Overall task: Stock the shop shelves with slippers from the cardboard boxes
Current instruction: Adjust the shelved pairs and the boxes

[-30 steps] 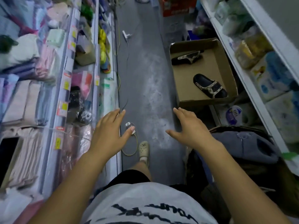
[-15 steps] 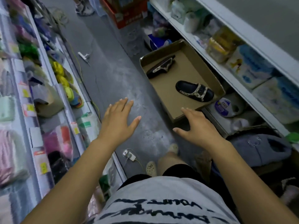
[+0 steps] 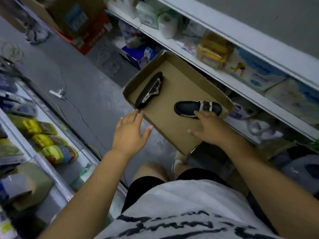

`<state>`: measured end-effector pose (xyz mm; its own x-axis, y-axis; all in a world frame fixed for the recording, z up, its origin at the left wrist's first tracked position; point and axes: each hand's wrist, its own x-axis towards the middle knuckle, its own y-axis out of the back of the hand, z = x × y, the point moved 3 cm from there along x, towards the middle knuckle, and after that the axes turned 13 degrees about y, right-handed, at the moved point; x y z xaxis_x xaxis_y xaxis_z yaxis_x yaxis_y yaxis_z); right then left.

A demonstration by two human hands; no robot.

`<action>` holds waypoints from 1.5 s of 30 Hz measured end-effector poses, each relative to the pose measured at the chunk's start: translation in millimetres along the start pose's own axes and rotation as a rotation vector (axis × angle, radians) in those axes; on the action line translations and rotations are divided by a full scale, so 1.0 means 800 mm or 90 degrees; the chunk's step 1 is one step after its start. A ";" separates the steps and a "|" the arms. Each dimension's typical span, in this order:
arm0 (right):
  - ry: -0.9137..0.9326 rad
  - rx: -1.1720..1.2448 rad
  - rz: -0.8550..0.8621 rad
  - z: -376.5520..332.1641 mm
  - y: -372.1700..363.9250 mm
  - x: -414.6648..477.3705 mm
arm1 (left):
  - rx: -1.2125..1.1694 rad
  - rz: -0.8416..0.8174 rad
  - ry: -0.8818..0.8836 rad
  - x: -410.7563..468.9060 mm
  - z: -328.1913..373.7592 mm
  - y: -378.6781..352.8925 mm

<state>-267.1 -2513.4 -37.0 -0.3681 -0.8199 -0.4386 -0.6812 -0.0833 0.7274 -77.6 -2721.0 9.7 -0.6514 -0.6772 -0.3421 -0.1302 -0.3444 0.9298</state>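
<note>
Pickup is the step in hand: the cardboard box (image 3: 181, 78) on the floor holds a flat slipper (image 3: 196, 106) and a second slipper (image 3: 150, 90) propped on edge. The right hand (image 3: 212, 128) hovers spread at the flat slipper, the left hand (image 3: 129, 133) spread by the box corner — both empty. Next: close fingers round the flat slipper.

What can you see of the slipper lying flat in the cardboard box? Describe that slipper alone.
The flat slipper is a dark slip-on with a black footbed and a beige patterned strap crossed by a dark band; it looks like leather. It lies sole-down on the cardboard box floor, near one long wall, apart from the other slipper tipped on its side. The fingers of the right hand overlap its near edge, not yet gripping.
</note>
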 end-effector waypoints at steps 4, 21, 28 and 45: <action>-0.048 0.020 -0.028 0.041 -0.007 0.059 | -0.045 -0.078 0.033 0.095 0.014 -0.014; -0.538 0.387 0.317 0.254 -0.165 0.245 | -0.208 -0.223 0.170 0.451 -0.005 -0.236; -0.594 0.480 0.429 0.261 -0.182 0.264 | -0.248 -0.309 0.227 0.476 -0.047 -0.275; -0.505 0.577 0.300 0.134 -0.247 0.269 | -0.414 -0.597 0.159 0.453 -0.028 -0.233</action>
<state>-279.5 -2612.7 -332.0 -0.7488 -0.0817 -0.6577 -0.4532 0.7872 0.4183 -272.3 -2916.8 -290.6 -0.3288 -0.0649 -0.9422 -0.0281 -0.9965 0.0784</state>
